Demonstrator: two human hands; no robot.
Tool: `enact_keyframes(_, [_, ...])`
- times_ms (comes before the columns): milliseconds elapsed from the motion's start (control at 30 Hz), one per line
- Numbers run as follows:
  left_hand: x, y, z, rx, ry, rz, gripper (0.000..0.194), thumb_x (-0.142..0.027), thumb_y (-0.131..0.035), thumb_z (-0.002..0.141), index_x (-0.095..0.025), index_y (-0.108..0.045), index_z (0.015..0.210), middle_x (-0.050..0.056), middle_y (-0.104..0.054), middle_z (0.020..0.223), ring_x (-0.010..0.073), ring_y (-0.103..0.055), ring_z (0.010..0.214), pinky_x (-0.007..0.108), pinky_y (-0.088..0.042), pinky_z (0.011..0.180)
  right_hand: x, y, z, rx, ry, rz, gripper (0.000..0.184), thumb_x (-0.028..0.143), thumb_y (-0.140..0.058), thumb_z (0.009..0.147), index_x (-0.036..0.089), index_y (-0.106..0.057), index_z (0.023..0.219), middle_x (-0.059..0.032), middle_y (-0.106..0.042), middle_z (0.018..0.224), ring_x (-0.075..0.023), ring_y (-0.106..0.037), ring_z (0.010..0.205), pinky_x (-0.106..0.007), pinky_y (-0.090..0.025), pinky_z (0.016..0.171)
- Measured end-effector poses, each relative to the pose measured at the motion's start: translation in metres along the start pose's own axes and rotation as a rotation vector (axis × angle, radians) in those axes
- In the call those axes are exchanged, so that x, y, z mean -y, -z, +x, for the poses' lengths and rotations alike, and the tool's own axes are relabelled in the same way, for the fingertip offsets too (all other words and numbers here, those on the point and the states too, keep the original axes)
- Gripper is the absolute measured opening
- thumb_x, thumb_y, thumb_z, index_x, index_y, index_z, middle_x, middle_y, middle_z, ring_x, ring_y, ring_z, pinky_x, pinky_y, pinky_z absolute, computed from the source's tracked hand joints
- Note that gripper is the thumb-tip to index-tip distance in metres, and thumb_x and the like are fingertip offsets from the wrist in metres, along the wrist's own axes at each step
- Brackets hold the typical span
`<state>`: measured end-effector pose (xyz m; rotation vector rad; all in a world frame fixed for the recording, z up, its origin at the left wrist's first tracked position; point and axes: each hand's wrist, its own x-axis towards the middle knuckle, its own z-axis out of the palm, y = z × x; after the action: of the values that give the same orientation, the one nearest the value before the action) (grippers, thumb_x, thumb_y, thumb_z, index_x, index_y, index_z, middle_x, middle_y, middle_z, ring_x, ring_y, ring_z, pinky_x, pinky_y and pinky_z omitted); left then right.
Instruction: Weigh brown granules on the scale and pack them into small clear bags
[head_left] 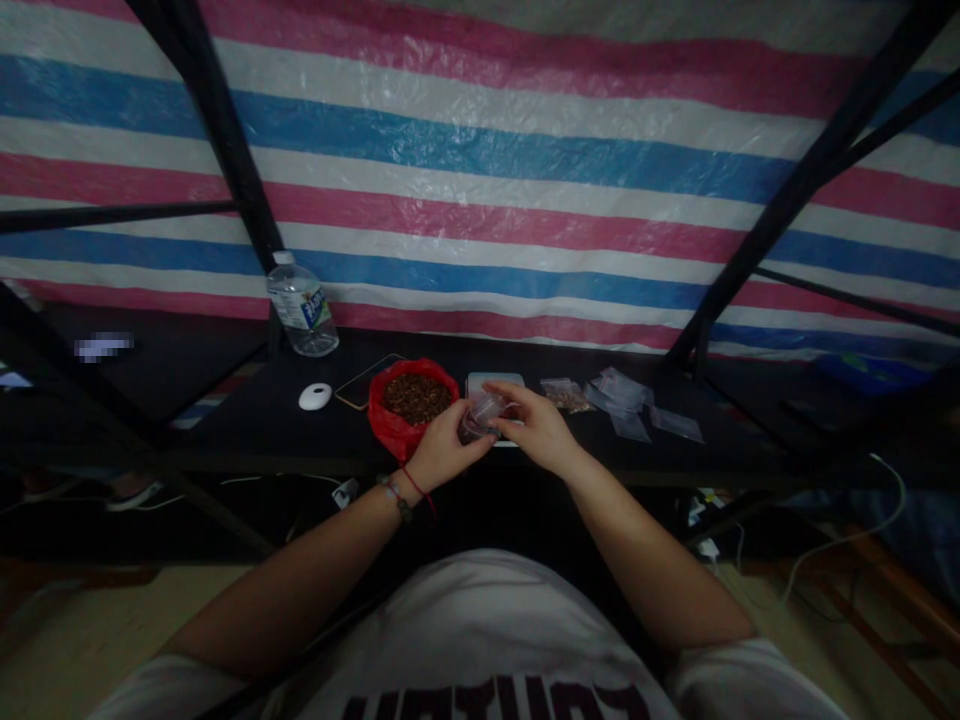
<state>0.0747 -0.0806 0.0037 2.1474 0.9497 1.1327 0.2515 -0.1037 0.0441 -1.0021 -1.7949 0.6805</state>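
I watch remotely as the left hand point(446, 440) and right hand point(536, 422) pinch a clear plastic bag point(487, 406) beside a red bag point(385, 428) of granules point(416, 398).

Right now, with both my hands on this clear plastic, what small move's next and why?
Perhaps gently part the clear plastic with your right hand, left hand steadying: both hands hold it, and the red plastic bag of brown pieces sits open beside them.
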Motion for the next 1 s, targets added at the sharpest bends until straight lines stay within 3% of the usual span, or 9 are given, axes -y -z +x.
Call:
enact_keyframes(267, [0.014,0.006,0.006,-0.106,0.037,-0.165,0.032,-0.039,-0.063,0.078,-0.018,-0.056,0.102,0.005,-0.065,0.093,0.0191,-0.063,0.086,0.032,-0.05,0.08,-0.002,0.002,-0.001,-0.002,0.045,-0.157,0.051,0.012,-0.063,0.072,0.024,-0.059,0.122,-0.0093,-0.057,0.119,-0.0195,-0.058,0.104,-0.034,-0.053,0.081])
enact_keyframes(400, [0.025,0.017,0.013,-0.159,0.069,-0.191,0.032,-0.04,-0.063,0.079,-0.018,-0.057,0.101,0.006,-0.066,0.096,0.0198,-0.063,0.09,0.034,-0.05,0.085,-0.038,0.008,0.015,-0.053,-0.062,-0.119,0.045,0.014,-0.063,0.07,0.021,-0.06,0.115,-0.0069,-0.061,0.114,-0.0175,-0.06,0.102,-0.035,-0.049,0.09])
enact_keyframes(533, [0.027,0.031,0.019,-0.255,0.072,-0.215,0.031,-0.04,-0.063,0.078,-0.018,-0.058,0.099,0.006,-0.066,0.097,0.0198,-0.064,0.09,0.034,-0.05,0.086,-0.084,0.013,0.034,-0.137,-0.158,-0.305,0.046,0.019,-0.066,0.07,0.018,-0.059,0.115,-0.0058,-0.066,0.104,-0.0187,-0.062,0.099,-0.038,-0.045,0.096])
enact_keyframes(700, [0.033,0.056,0.027,-0.381,0.092,-0.248,0.032,-0.04,-0.065,0.076,-0.018,-0.058,0.098,0.006,-0.067,0.095,0.0195,-0.064,0.088,0.034,-0.05,0.085,-0.113,0.011,0.047,-0.079,-0.197,-0.5,0.045,0.02,-0.066,0.071,0.014,-0.061,0.116,-0.0108,-0.067,0.106,-0.0215,-0.062,0.1,-0.038,-0.044,0.096])
enact_keyframes(800, [0.045,0.074,0.032,-0.518,0.152,-0.262,0.033,-0.042,-0.063,0.076,-0.018,-0.058,0.098,0.005,-0.067,0.092,0.0188,-0.064,0.084,0.033,-0.051,0.08,-0.107,0.011,0.054,-0.057,-0.178,-0.587,0.055,0.022,-0.07,0.069,0.013,-0.059,0.122,-0.0141,-0.064,0.117,-0.0255,-0.058,0.111,-0.042,-0.04,0.102])
enact_keyframes(900, [0.058,0.089,0.037,-0.626,0.155,-0.271,0.033,-0.041,-0.064,0.074,-0.018,-0.058,0.098,0.004,-0.066,0.09,0.0173,-0.063,0.081,0.031,-0.051,0.077,-0.08,0.009,0.065,-0.134,-0.026,-0.636,0.07,0.029,-0.076,0.066,0.013,-0.053,0.13,-0.0164,-0.053,0.133,-0.0298,-0.044,0.128,-0.049,-0.028,0.11])
enact_keyframes(967, [0.066,0.094,0.038,-0.654,0.171,-0.258,0.032,-0.04,-0.064,0.073,-0.018,-0.058,0.097,0.004,-0.066,0.089,0.0164,-0.062,0.08,0.029,-0.05,0.075,-0.056,0.002,0.077,-0.098,0.08,-0.591,0.059,0.029,-0.071,0.073,0.014,-0.056,0.128,-0.0147,-0.056,0.13,-0.0274,-0.047,0.125,-0.046,-0.03,0.11])
enact_keyframes(1000, [0.069,0.095,0.038,-0.66,0.188,-0.253,0.032,-0.04,-0.064,0.073,-0.018,-0.058,0.096,0.004,-0.065,0.088,0.016,-0.062,0.079,0.029,-0.05,0.075,-0.045,-0.004,0.084,-0.02,0.127,-0.545,0.051,0.027,-0.067,0.077,0.015,-0.058,0.126,-0.0128,-0.058,0.128,-0.0248,-0.05,0.122,-0.043,-0.034,0.107])
